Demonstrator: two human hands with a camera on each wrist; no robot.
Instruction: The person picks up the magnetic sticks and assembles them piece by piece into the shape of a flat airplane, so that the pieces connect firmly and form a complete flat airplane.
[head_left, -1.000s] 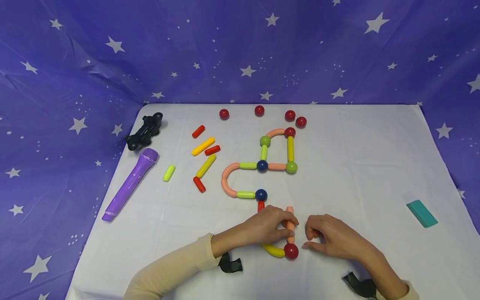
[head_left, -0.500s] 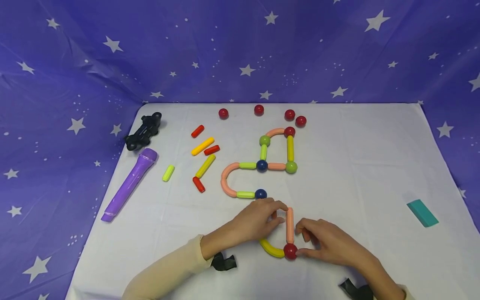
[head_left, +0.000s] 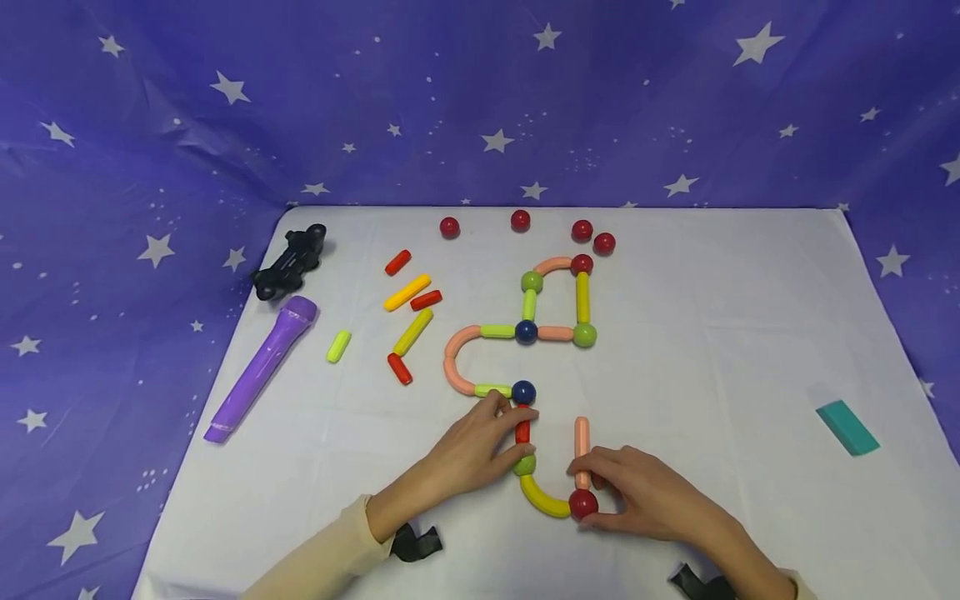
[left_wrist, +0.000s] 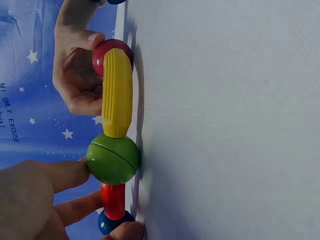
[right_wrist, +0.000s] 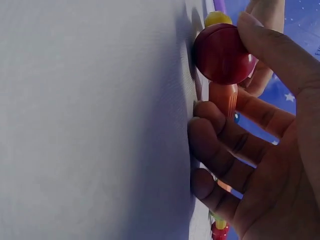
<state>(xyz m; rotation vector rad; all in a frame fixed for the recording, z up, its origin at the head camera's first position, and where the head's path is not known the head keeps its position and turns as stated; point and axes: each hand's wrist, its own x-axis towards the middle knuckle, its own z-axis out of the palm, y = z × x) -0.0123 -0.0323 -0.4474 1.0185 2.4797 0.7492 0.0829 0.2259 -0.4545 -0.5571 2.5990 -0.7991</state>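
Observation:
My left hand (head_left: 468, 446) holds the magnetic toy chain at a short red stick (head_left: 522, 431), its thumb against the green ball (left_wrist: 113, 159) below. Above that stick sits a blue ball (head_left: 523, 392). A curved yellow stick (head_left: 545, 498) runs from the green ball to a large red ball (right_wrist: 224, 54). My right hand (head_left: 648, 496) pinches around this red ball, thumb on its near side and index finger over the peach stick (head_left: 582, 442). That stick points away from me, its far end free. Other right fingers curl down near the cloth in the right wrist view.
The chain continues up through a peach curve (head_left: 457, 360) to a loop with green, blue and red balls. Loose sticks (head_left: 412, 333) lie left, several red balls (head_left: 521, 221) at the back. A purple tube (head_left: 261, 371), black object (head_left: 291, 262) and teal block (head_left: 847, 427) lie around.
My left hand has let go of the peach stick and moved left onto the red stick and green ball. My right hand has come in from the right to the red ball.

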